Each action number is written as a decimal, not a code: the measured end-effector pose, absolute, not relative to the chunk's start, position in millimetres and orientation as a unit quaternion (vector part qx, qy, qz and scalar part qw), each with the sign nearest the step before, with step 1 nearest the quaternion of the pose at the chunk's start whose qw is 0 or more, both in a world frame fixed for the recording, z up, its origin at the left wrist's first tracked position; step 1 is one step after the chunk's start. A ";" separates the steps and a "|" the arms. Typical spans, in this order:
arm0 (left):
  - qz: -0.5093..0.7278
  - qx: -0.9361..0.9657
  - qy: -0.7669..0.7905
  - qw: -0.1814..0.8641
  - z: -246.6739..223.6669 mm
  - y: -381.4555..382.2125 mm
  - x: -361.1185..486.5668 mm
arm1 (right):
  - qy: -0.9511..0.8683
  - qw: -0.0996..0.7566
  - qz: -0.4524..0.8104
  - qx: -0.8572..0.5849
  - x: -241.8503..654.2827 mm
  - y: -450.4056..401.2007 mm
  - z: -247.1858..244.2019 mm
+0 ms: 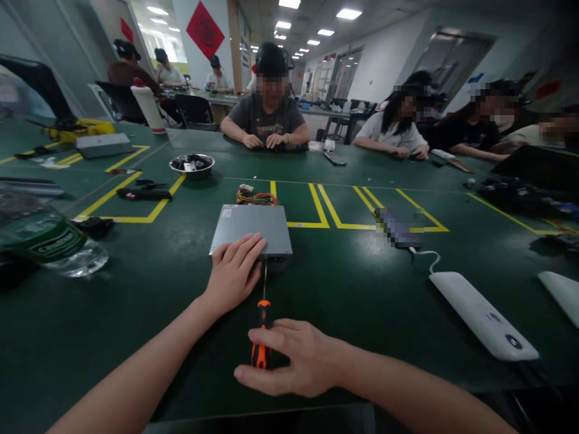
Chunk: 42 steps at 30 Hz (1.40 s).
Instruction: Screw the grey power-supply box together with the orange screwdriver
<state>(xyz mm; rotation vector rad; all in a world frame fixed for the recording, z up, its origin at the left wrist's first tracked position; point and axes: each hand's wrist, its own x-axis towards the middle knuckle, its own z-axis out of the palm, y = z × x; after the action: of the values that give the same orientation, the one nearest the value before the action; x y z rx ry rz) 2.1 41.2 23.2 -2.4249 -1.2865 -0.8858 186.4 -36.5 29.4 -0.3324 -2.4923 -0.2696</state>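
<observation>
Screwdriver (263, 312) at a gray box (274, 223)
Left hand (233, 274) lies flat on the box; in front of it, right hand (301, 358) curls round the screwdriver, can't tell if squeezing.

Free tabletop (350, 268) between box (253, 219) and cable (438, 258)
</observation>
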 end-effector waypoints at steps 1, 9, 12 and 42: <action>-0.299 -0.835 -0.445 0.125 23.8 40.7 2.2 | -0.937 0.301 -0.117 -0.132 186.6 -36.6 31.3; -0.289 -0.833 -0.455 0.121 26.2 39.0 2.6 | -0.927 0.330 -0.118 -0.136 176.7 -39.1 16.5; -0.296 -0.831 -0.454 0.123 25.9 38.6 3.0 | -0.934 0.302 -0.129 -0.142 175.9 -41.9 19.0; -0.328 -0.812 -0.467 0.123 25.4 39.7 7.0 | -0.890 0.391 -0.183 -0.144 193.8 -26.6 28.4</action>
<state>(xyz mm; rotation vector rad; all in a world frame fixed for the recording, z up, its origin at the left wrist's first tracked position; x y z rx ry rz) 7.0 39.7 25.4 -2.3681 -1.3610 -0.9568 193.8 -26.6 28.4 -0.3662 -2.2613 -0.4653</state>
